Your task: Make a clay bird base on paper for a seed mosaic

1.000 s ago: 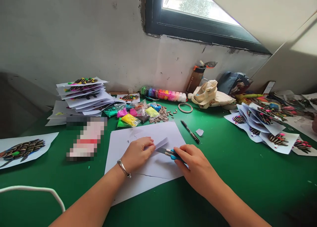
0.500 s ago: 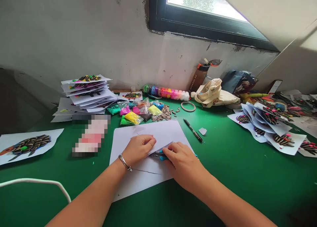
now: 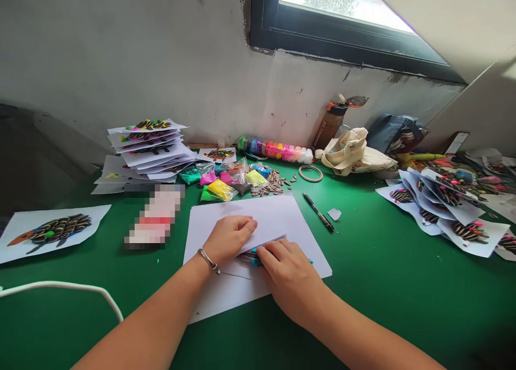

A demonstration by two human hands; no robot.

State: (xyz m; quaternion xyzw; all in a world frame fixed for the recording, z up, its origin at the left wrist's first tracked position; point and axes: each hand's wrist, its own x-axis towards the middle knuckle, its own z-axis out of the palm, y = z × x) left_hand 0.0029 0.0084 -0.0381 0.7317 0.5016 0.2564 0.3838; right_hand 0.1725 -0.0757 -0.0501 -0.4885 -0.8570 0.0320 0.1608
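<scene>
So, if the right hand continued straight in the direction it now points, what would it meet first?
Probably the left hand, which lies just ahead of the right hand. The edge of the paper between them might come first, since depth there is hard to judge.

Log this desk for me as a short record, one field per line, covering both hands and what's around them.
Left hand: over white paper, fingers curled
Right hand: gripping blue utility knife
Right of paper: black pen, paper scrap
Behind paper: colored packets, sunflower seeds, tape roll
By the wall: brown bottle, cream cloth bag
</scene>
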